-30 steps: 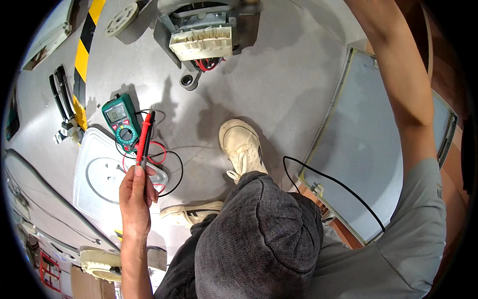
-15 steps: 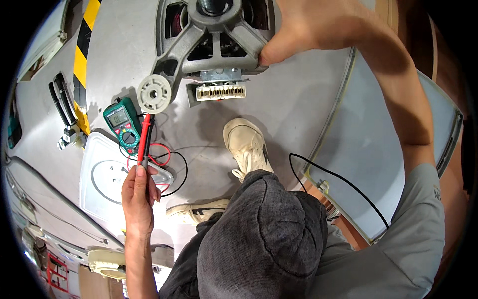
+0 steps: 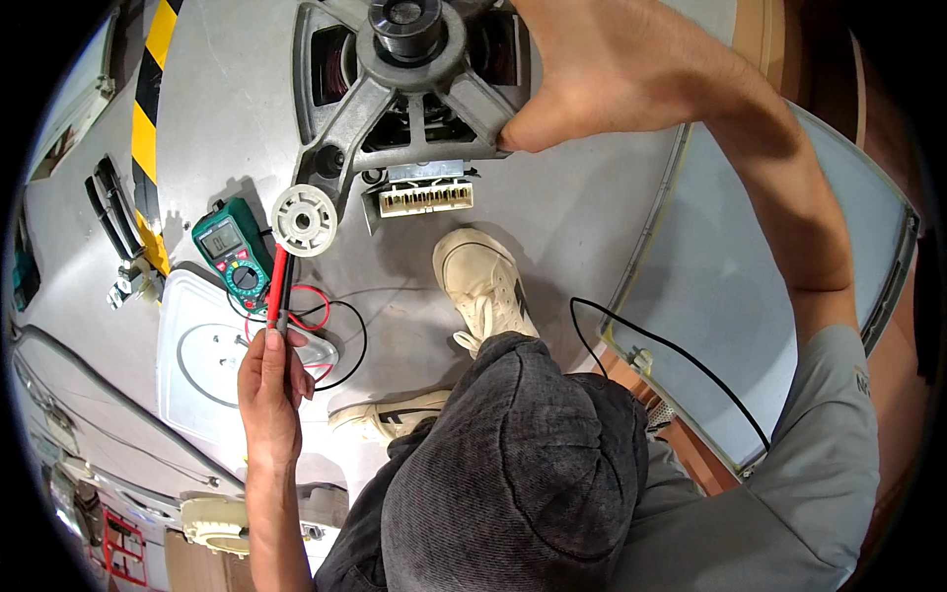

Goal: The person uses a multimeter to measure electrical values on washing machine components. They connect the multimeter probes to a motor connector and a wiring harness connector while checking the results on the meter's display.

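At the top of the picture, my right hand (image 3: 602, 89) grips the right side of an electric motor (image 3: 367, 116) with a grey metal frame and a dark ribbed pulley (image 3: 405, 32). A cream multi-pin connector (image 3: 426, 199) sticks out from its near side. A white round slotted bushing (image 3: 289, 209) sits at the end of the frame's left leg. My left hand (image 3: 271, 385) is closed round two multimeter probes, one red (image 3: 276, 286) and one black. Their far ends reach the bushing's near edge; the tips are hidden there. Just left lies a green multimeter (image 3: 234, 255) with its screen lit.
A translucent white lid or tray (image 3: 197, 345) holding small screws lies below the multimeter, beside coiled test leads (image 3: 363, 345). At right is a large pale panel (image 3: 720, 286) with a black cable (image 3: 681, 357) across it. Yellow-black tape (image 3: 144, 138) runs along the left.
The motor has tilted and come slightly nearer with my right hand, showing more of the pulley. My left hand still holds both probes, nearly in place.
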A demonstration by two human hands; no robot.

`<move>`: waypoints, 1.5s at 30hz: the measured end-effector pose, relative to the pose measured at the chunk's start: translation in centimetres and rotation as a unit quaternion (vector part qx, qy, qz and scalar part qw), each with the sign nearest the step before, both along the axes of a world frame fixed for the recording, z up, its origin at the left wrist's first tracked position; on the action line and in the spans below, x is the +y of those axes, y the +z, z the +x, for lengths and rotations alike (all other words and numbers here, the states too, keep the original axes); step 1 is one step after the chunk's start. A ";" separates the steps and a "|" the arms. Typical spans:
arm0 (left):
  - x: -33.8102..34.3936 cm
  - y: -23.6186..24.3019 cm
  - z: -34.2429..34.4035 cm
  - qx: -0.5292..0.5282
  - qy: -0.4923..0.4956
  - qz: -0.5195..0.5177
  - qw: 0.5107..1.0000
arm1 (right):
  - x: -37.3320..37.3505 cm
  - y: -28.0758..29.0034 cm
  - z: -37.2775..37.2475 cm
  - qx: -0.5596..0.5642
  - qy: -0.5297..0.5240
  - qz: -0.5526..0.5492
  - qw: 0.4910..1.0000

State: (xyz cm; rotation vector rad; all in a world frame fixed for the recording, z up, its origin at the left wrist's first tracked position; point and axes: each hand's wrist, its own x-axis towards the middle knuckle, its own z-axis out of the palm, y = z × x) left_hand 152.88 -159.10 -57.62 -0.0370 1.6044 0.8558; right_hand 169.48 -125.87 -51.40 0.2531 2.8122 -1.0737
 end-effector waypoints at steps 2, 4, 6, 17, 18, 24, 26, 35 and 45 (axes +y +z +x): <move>-0.1 0.0 -0.1 -0.005 0.002 0.005 1.000 | -0.3 0.8 -0.5 -0.033 -0.015 -0.005 0.999; -0.1 -0.4 -0.1 -0.012 0.001 0.005 1.000 | -0.1 0.2 -0.3 -0.035 -0.018 -0.012 0.999; 0.1 -0.5 0.0 -0.017 0.004 0.000 1.000 | 0.2 -0.6 -0.2 -0.030 -0.013 -0.022 0.999; -0.7 0.3 -0.5 -0.013 -0.026 0.023 0.999 | -1.4 -0.9 0.0 -0.048 -0.092 0.015 0.995; -0.5 0.4 -0.6 -0.014 -0.029 0.031 0.999 | -1.6 -0.3 0.3 -0.047 -0.098 0.018 0.994; -0.4 1.7 -2.4 -0.057 0.003 0.060 0.997 | -2.7 0.3 1.0 -0.063 -0.144 -0.026 0.987; -1.0 2.1 -2.8 -0.053 0.015 0.061 0.997 | -3.1 -0.3 1.0 -0.058 -0.136 -0.027 0.989; -1.7 2.1 -2.9 -0.033 0.026 0.088 0.995 | -4.0 -1.4 2.5 -0.037 -0.147 -0.043 0.987; -2.8 2.2 -2.6 -0.072 0.097 0.159 0.980 | -4.4 -1.1 2.9 -0.053 -0.110 -0.017 0.992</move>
